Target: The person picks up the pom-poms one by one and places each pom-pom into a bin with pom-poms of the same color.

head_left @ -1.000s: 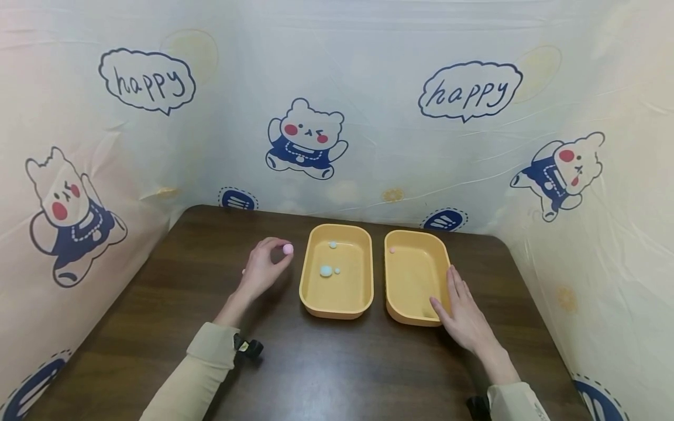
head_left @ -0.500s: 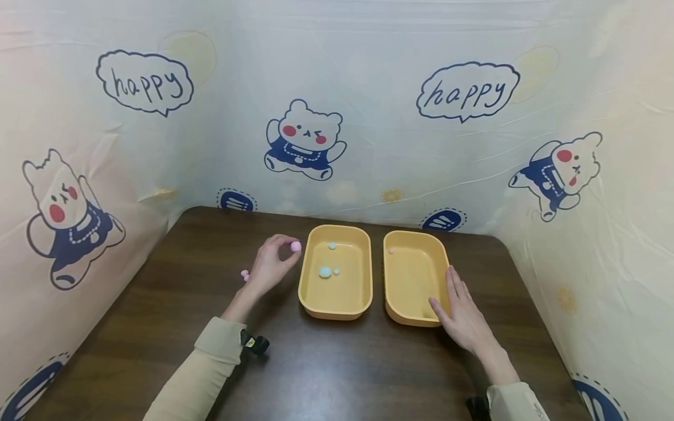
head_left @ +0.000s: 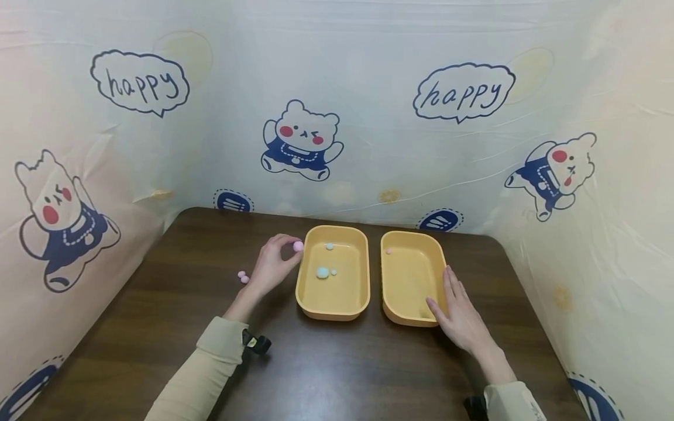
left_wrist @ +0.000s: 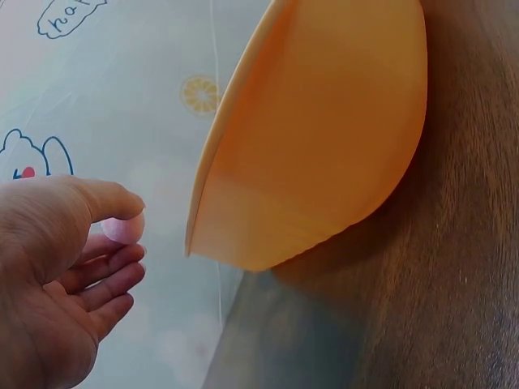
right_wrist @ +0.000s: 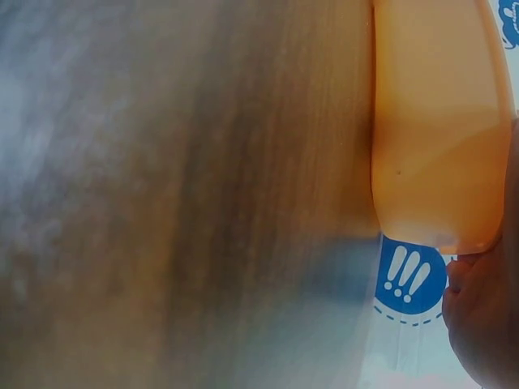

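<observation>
My left hand pinches a small pink ball between thumb and fingertips, just left of the rim of the left yellow tray. In the left wrist view, the ball peeks out between the fingers, beside the tray's side wall. Three pale blue pieces lie in that tray, the largest toward its left side. My right hand rests with straight fingers on the right side of the other yellow tray. One tiny pink ball lies inside this tray, near its far left.
Small pink balls lie close together on the dark wooden table, left of my left wrist. A pale printed curtain encloses the table's back and sides. A narrow gap separates the two trays.
My left hand has moved right with the pink ball, up to the left tray's edge. The pink balls behind it have come into fuller view. My right hand stays on its tray.
</observation>
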Available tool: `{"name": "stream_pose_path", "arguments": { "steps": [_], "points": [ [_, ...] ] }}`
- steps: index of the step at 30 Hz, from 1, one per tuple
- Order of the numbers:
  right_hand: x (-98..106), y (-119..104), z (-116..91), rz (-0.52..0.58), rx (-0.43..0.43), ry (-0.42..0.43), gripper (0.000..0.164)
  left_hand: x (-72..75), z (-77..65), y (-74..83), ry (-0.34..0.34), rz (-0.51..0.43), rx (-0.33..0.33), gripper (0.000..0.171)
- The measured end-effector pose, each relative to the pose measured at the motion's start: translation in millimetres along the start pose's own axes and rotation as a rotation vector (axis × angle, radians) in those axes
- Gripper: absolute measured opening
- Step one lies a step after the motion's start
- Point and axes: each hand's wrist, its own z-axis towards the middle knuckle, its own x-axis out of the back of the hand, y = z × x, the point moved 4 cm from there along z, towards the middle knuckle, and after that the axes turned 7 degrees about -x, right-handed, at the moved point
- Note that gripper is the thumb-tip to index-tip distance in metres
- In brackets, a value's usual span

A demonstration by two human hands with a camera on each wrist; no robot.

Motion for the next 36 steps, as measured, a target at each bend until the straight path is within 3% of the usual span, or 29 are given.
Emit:
{"name": "stream_pose_path", "arguments": {
  "steps": [10,20,30,36],
  "points": [
    [-0.8,0.6,0.7,-0.002,-0.005,0.002,0.095,-8.9,1.3,3.5,-0.036,-0.018,0.073,0.041],
    [-1.1,2.1,1.3,-0.006,-0.009,0.008,0.095,-17.2,8.7,19.0,-0.019,-0.032,-0.038,0.039],
    [-1.4,0.2,1.1,-0.005,0.008,-0.002,0.096,-26.2,11.4,31.3,-0.023,-0.067,-0.010,0.038],
    [1.7,-0.8,1.2,-0.002,0.002,-0.011,0.095,-34.0,15.9,37.4,-0.032,-0.100,-0.042,0.035]
  ]
}}
